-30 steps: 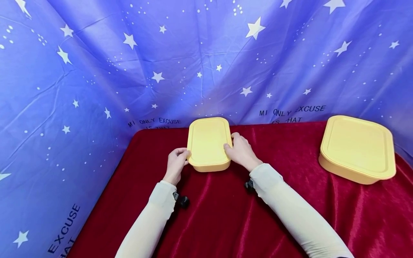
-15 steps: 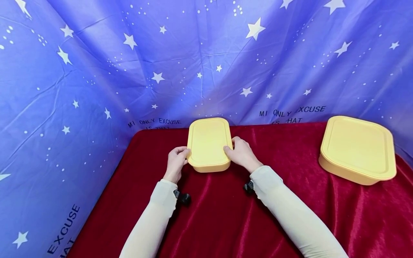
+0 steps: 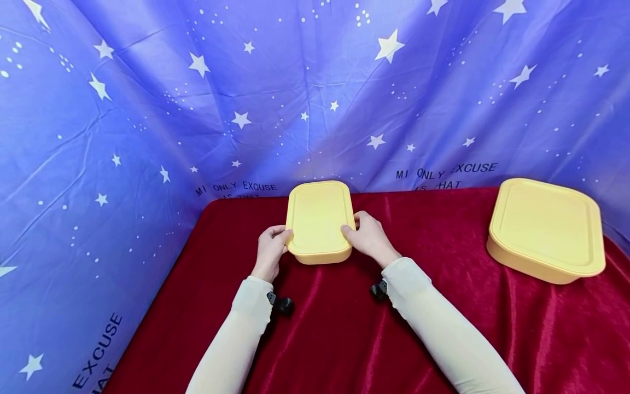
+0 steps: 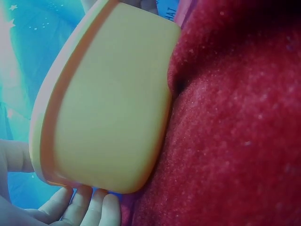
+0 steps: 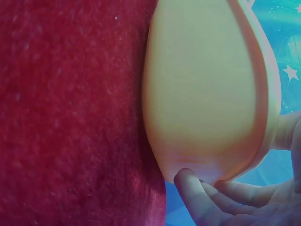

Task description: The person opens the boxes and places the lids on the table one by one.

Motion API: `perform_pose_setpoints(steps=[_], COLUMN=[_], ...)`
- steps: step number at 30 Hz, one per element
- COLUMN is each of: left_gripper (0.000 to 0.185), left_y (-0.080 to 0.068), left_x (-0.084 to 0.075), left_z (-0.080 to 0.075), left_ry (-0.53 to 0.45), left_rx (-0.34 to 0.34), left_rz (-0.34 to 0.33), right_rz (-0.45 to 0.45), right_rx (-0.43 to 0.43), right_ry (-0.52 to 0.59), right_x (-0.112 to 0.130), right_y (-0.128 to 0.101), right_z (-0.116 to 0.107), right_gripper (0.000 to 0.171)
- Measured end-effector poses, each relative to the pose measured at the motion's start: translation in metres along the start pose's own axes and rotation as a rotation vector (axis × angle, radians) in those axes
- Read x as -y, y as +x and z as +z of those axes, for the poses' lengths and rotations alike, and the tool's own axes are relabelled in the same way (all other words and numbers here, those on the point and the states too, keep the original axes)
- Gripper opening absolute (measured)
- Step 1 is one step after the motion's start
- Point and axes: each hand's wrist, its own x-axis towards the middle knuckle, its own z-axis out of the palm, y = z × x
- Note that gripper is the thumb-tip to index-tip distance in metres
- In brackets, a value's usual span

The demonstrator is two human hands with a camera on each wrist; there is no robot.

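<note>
A yellow lidded food container (image 3: 320,219) sits at the back middle of the table, its lid on. At its left side my left hand (image 3: 269,250) grips it, thumb on the lid's edge. In the left wrist view the fingers (image 4: 79,205) press the side wall under the rim. From the other side my right hand (image 3: 371,236) holds it, the thumb lying over the lid. The right wrist view shows the fingertips (image 5: 186,176) against the side wall near its lower edge. The container's base meets the red cloth (image 4: 235,122).
A second, larger-looking yellow lidded container (image 3: 546,230) stands at the right of the table. Red velvet cloth (image 3: 325,328) covers the tabletop, with some folds. Behind and to the left hangs a blue curtain (image 3: 275,82) with white stars and black lettering.
My right hand has slid slightly nearer along the container's side and its fingers show less beyond the edge. The container stays almost where it was, and the left hand barely moves.
</note>
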Motion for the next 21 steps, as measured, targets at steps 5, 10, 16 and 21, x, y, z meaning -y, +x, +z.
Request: perform_pose_setpoints(steps=[5,10,16,21], left_gripper=[0.031,0.031,0.03,0.03], left_y=[-0.0007,-0.0013,-0.0018,-0.0018], left_x=[0.0002,0.0007,0.0015,0.0005], left_z=[-0.0003,-0.0011,-0.0021,-0.0023], left_ry=[0.002,-0.006,-0.021,-0.022], left_rx=[-0.002,-0.001,-0.002,0.004], left_rz=[0.011,0.023,0.029,0.032], right_rz=[0.001,-0.003,-0.005,-0.011], right_rx=[-0.009,-0.011,-0.002,-0.007], right_ry=[0.025,0.044,0.064,0.057], right_x=[0.0,0.0012,0.0017,0.0021], right_y=[0.0001,-0.0011,-0.0031,-0.0035], right_z=[0.001,0.001,0.0006,-0.0005], right_gripper=[0.041,0.042,0.043,0.043])
